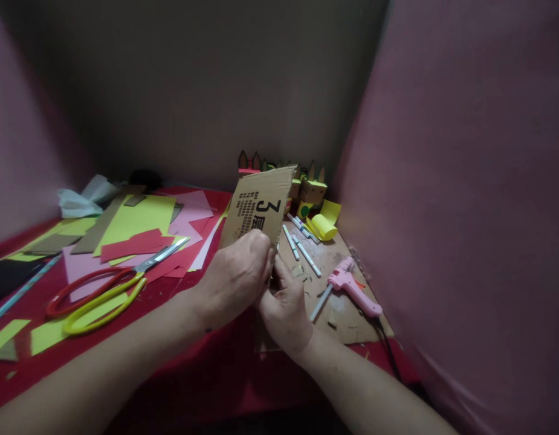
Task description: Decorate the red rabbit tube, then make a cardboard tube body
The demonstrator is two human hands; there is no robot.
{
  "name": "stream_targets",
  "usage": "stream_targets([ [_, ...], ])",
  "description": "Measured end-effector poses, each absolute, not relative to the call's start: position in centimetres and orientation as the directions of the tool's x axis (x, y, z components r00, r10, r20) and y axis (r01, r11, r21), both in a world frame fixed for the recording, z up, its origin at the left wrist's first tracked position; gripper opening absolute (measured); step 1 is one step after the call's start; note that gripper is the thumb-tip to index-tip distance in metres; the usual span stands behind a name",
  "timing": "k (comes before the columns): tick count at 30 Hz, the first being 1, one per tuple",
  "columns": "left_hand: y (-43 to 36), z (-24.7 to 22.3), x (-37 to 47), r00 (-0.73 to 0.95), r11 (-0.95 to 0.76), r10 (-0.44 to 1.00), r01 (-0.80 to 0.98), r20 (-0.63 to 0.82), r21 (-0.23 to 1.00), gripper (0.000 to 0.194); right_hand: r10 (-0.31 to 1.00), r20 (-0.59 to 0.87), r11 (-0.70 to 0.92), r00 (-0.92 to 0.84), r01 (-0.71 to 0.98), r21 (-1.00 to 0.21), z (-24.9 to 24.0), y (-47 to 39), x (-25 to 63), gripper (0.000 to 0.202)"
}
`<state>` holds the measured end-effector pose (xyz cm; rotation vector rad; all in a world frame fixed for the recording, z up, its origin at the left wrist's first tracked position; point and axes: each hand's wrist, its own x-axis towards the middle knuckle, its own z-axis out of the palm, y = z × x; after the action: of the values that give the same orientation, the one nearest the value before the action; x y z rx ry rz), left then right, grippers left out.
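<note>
A piece of brown cardboard (261,199) with black printing is held up, tilted, in front of me. My left hand (243,266) is closed in a fist at its lower part. My right hand (288,305) grips low at its right edge, thumb and fingers bent. The two hands touch, and they hide the cardboard's bottom end. Whether anything small sits between the fingers cannot be made out. Behind the cardboard stand several small cardboard figures (313,192) with pointed ears, partly covered by it.
Large scissors (138,272) with red and yellow handles lie left on coloured paper scraps (136,244). At right, a pink glue gun (352,287) with a cord, several markers (306,255) and a rolled yellow paper strip (325,225) lie on a cardboard sheet (352,326). Pink cloth (465,181) hangs alongside.
</note>
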<state>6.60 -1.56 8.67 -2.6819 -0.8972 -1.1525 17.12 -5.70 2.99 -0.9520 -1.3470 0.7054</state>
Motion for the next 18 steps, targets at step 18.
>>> stream_targets([
  [18, -2.8, 9.3, 6.0, 0.670, -0.812, 0.386, 0.573, 0.635, -0.112, 0.020, 0.853, 0.511, 0.490, 0.104, 0.174, -0.854, 2.9, -5.8, 17.2, 0.025],
])
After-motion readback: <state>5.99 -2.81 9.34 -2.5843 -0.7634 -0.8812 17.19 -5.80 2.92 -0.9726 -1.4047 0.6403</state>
